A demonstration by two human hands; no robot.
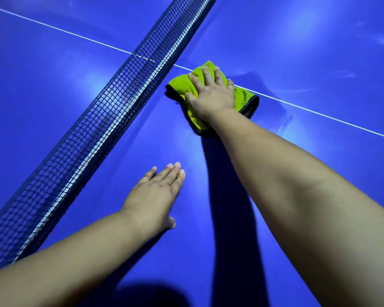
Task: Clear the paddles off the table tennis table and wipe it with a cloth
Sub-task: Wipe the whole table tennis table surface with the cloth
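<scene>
1. The right hand [211,96] lay palm down on a yellow-green cloth [245,100], fingers straight and slightly spread. It pressed the cloth flat and did not clutch it.
2. The cloth, bunched and with a dark trim, sat on the blue table [319,52]. It covered part of the white line [319,115] that ran along the table's middle, just beside the net [93,134]. No edge or corner of the table was in view, so its place can be given only by that line and the net.
3. The left hand [155,196] rested flat on the bare table nearer the person, fingers straight and together. It held nothing, was well apart from the cloth, and seemed to be bracing the reach.
4. Progress, as a judgement:
   - No paddle was in view, so clearing them looked finished on this stretch, though most of the table was out of view.
   - Wiping was under way.
   - Faint smears on the surface beside the cloth, away from the net, suggested that patch had been wiped.
   - The surface beyond the net showed no such marks and probably remained to be done.
5. Count:
   - two hands
   - one cloth
   - one net
   - one white line, crossing under the net
   - no paddles
</scene>
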